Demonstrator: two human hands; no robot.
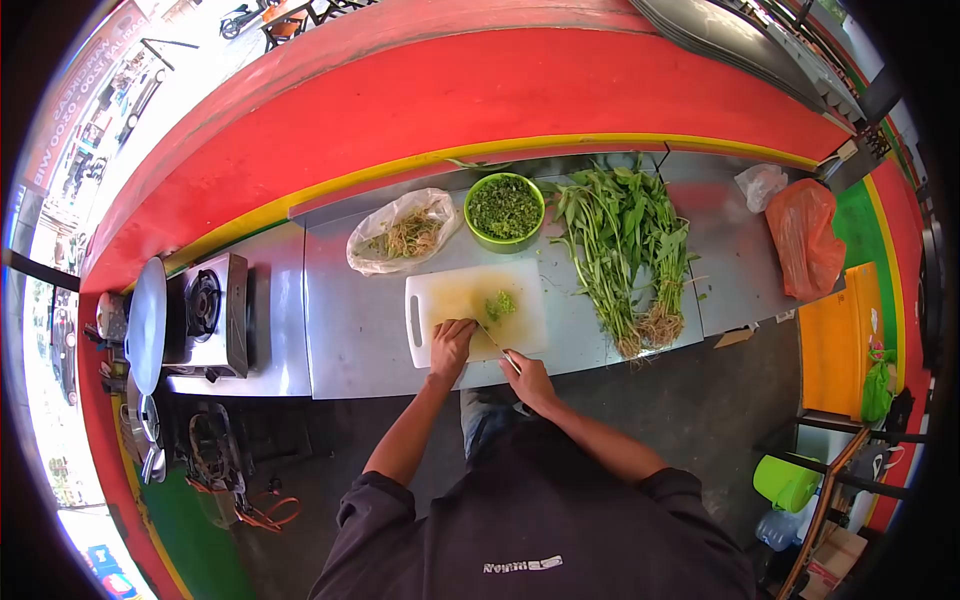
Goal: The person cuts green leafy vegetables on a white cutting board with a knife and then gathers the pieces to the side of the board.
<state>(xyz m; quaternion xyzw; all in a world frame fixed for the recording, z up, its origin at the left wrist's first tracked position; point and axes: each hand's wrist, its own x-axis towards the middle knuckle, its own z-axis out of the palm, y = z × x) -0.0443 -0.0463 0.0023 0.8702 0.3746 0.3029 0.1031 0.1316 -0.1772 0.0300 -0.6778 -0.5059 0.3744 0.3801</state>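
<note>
My right hand (527, 377) is wrapped round the handle of a small knife (491, 337) at the front edge of a white cutting board (426, 284). The blade points up and left, towards my left hand (453, 343). My left hand lies on the board with its fingers curled together; whatever is under them is too small to make out. Just beyond the blade is a little pile of chopped greens (499, 305). Behind the board stands a green bowl (505, 243) filled with chopped greens.
Leafy stems with roots (625, 250) lie right of the board. An open plastic bag (367, 259) of root trimmings sits behind it on the left. A gas stove (215, 315) stands far left, an orange bag (804, 240) far right. A red wall (480, 90) borders the metal counter.
</note>
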